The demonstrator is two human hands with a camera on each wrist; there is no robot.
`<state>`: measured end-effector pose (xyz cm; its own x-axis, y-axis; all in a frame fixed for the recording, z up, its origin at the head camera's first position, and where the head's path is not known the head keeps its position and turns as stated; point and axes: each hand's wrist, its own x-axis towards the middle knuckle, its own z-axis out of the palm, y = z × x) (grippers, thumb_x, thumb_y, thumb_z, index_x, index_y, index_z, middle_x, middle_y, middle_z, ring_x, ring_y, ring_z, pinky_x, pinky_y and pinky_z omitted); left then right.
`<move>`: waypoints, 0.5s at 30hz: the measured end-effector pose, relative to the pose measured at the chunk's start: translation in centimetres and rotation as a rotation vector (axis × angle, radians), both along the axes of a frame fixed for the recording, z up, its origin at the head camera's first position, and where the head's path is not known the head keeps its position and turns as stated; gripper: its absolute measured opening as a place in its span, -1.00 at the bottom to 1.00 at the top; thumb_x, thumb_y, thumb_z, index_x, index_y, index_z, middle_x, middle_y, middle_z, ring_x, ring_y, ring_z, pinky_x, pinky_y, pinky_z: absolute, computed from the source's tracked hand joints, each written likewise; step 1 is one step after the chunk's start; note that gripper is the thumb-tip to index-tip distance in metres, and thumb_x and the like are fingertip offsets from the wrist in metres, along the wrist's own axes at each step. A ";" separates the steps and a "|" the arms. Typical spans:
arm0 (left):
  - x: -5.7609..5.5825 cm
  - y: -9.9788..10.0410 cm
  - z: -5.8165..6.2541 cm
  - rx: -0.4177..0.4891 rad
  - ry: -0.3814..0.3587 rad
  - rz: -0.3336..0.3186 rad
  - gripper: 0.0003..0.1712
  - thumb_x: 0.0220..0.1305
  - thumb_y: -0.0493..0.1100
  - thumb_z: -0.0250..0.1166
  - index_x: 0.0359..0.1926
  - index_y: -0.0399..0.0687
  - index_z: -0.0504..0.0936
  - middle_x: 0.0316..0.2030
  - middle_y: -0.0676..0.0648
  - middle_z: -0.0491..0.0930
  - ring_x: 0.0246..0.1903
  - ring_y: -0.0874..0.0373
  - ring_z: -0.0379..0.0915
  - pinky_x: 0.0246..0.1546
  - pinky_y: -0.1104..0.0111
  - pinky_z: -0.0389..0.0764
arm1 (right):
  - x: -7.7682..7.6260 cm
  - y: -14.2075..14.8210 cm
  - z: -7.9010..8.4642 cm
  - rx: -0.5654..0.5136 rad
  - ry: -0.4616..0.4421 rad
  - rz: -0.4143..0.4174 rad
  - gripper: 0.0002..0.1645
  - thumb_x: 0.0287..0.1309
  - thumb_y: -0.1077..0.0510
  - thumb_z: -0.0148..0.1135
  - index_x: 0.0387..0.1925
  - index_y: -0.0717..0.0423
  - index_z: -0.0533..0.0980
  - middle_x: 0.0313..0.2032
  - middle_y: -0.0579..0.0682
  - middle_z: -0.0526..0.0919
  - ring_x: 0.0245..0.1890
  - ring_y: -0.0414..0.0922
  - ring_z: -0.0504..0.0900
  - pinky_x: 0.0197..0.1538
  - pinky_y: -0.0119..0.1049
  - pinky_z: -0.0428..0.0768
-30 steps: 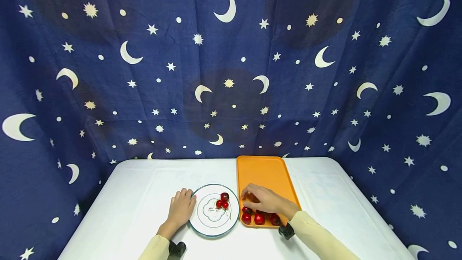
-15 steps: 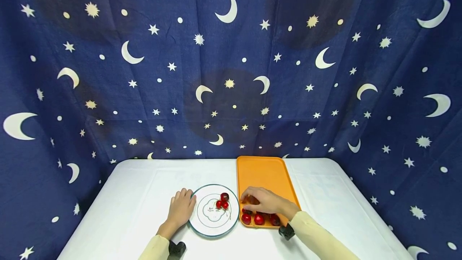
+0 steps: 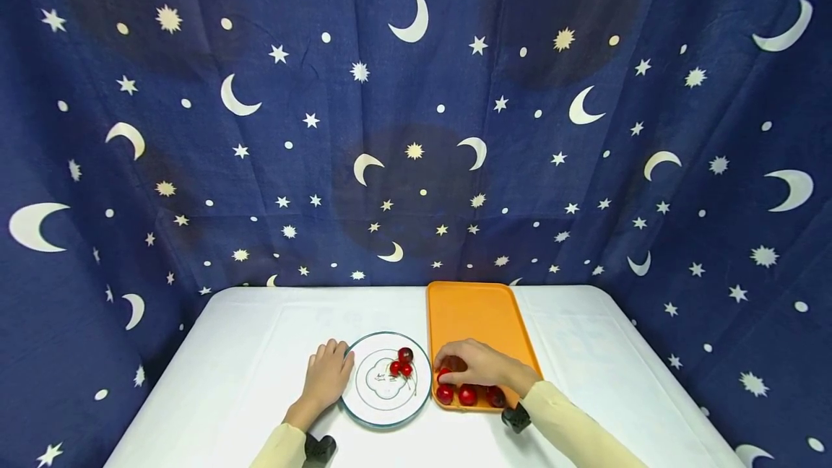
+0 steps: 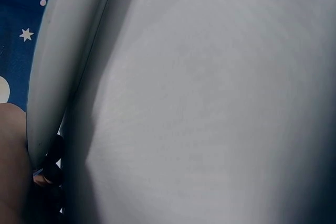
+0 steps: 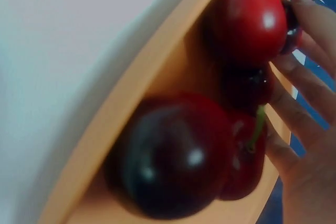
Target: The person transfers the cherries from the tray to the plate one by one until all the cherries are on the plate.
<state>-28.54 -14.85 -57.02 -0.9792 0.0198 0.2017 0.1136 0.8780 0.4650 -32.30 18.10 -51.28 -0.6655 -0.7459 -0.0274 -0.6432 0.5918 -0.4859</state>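
On the left, a white plate (image 3: pixel 364 399) with a blue rim bears three red cherries (image 3: pixel 405 355), thin stems among them. My left hand (image 3: pixel 325 374) rests against the plate's left rim with relaxed fingers; the left wrist view shows only part of that hand (image 4: pixel 11 171) beside the plate's underside (image 4: pixel 68 51). Over the near end of the orange tray (image 3: pixel 474 313), my right hand (image 3: pixel 481 363) pinches a dark red cherry (image 5: pixel 292 30) between thumb and fingers. Several more cherries (image 3: pixel 467 395) lie along the tray's near edge, some hidden under the hand.
A white cloth (image 3: pixel 279 323) covers the table. Behind it hangs a dark blue curtain (image 3: pixel 292 179) with moons and stars. The plate stands close beside the tray's left edge (image 3: pixel 430 338).
My right thumb has come down slightly and closed with the fingers on a cherry at the tray's near left corner. The left hand and plate stay where they were.
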 end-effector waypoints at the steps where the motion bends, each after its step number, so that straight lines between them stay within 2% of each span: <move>1: 0.0 0.0 0.0 0.000 0.001 0.000 -0.70 0.57 -0.06 0.04 -0.02 -0.17 0.57 -0.32 -0.01 0.31 -0.29 0.13 0.10 -0.23 0.29 0.14 | 0.0 0.0 -0.1 0.000 0.009 0.002 -0.70 0.33 -0.14 0.34 -0.02 -0.11 0.64 -0.14 -0.22 0.73 -0.20 -0.36 0.57 0.02 -0.39 0.59; 5: 0.1 0.0 -0.1 0.003 0.008 -0.001 -0.71 0.56 -0.06 0.04 -0.02 -0.18 0.57 -0.32 -0.01 0.31 -0.29 0.13 0.09 -0.23 0.28 0.14 | -0.1 0.0 -0.4 -0.004 0.048 0.016 -0.74 0.37 -0.10 0.31 -0.01 -0.13 0.65 -0.09 -0.24 0.72 -0.16 -0.36 0.56 0.06 -0.36 0.58; 11: 0.2 0.0 0.0 0.007 0.014 0.000 -0.72 0.56 -0.06 0.05 -0.04 -0.17 0.57 -0.33 0.00 0.30 -0.30 0.14 0.09 -0.23 0.28 0.14 | -0.1 0.0 -0.6 -0.033 0.120 0.068 -0.79 0.44 0.02 0.23 0.01 -0.09 0.65 -0.03 -0.15 0.70 -0.12 -0.29 0.58 0.10 -0.32 0.60; 15: 0.1 0.0 0.1 0.009 0.005 0.001 -0.71 0.56 -0.06 0.04 -0.02 -0.18 0.57 -0.32 0.00 0.30 -0.30 0.14 0.08 -0.23 0.29 0.13 | -0.1 -0.1 -0.5 -0.013 0.158 0.046 -0.76 0.42 -0.04 0.26 0.02 -0.12 0.64 0.01 -0.18 0.68 -0.05 -0.29 0.60 0.17 -0.24 0.61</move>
<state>-28.42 -14.84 -56.93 -0.9782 0.0172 0.2069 0.1153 0.8738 0.4725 -32.43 18.03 -51.80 -0.6263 -0.7751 0.0841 -0.7381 0.5547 -0.3841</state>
